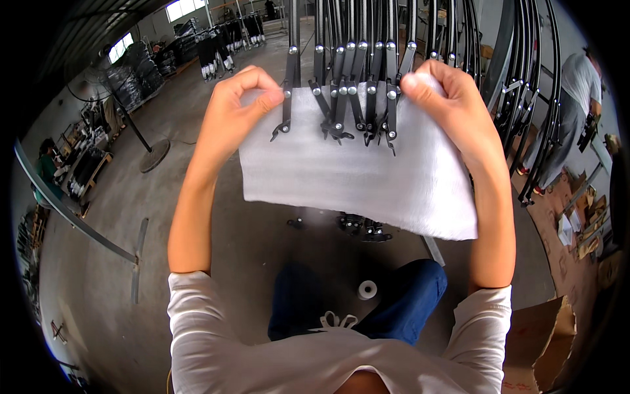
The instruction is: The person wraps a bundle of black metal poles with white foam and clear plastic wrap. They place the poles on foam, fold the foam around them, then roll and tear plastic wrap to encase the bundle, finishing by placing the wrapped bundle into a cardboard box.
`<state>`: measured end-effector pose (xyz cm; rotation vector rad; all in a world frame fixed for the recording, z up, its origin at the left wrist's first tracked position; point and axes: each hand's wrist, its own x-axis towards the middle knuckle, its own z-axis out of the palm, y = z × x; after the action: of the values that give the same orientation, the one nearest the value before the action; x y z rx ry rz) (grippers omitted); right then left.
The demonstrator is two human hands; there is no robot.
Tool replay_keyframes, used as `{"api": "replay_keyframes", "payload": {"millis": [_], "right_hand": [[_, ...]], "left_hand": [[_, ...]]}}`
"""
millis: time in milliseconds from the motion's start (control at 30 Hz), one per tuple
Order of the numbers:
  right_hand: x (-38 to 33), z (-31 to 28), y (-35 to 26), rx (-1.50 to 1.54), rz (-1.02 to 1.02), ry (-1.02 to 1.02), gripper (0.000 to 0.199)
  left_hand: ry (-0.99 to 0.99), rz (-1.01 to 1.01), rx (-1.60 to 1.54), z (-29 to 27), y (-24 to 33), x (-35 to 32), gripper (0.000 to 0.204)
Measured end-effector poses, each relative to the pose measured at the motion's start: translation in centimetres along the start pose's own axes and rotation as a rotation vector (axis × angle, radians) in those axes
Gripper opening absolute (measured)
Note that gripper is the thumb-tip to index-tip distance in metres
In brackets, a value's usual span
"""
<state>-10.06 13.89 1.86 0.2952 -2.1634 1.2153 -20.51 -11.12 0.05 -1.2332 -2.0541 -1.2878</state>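
Observation:
A white sheet of thin foam-like wrapping is stretched between my two hands, behind the lower ends of a bunch of black hinged metal bars. My left hand pinches the sheet near its upper left corner, thumb beside the leftmost bar. At the upper right corner my right hand grips it between thumb and fingers, close to the right-hand bars. The sheet's lower edge hangs free, its right side reaching down by my right forearm. Several black hooked ends lie in front of the sheet. The bars' tops are out of view.
More black bars hang at the right, with a person beyond them. A white roll stands on the floor between my knees. A cardboard box is at lower right. A metal rail and a round stand base are left.

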Motion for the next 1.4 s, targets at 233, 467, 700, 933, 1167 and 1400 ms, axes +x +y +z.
{"api": "replay_keyframes", "payload": {"millis": [233,467,700,933,1167,1400], "right_hand": [[0.3,0.6,1.9,0.132,-0.123,0.05,0.028],[-0.2,2.9,2.9,0.187,-0.225,0.245,0.024],[1.4,2.7,2.8,0.054,-0.541,0.38,0.018],[1.7,2.0,3.0,0.047,-0.425,0.377,0.013],[-1.4,0.2,0.9,-0.496,-0.412,0.227,0.025],[-3.4,0.9,0.0,-0.482,-0.256,0.369,0.024]], "left_hand": [[0.338,0.214,0.039,2.5,-0.8,2.6,0.008],[0.471,0.267,0.154,2.1,-1.8,4.5,0.008],[0.484,0.162,0.105,2.7,-3.4,2.7,0.015],[0.324,0.182,-0.051,3.3,-2.2,2.2,0.012],[0.228,0.085,0.137,1.8,-1.2,2.7,0.008],[0.362,0.949,0.773,3.9,9.0,6.2,0.025]]}}
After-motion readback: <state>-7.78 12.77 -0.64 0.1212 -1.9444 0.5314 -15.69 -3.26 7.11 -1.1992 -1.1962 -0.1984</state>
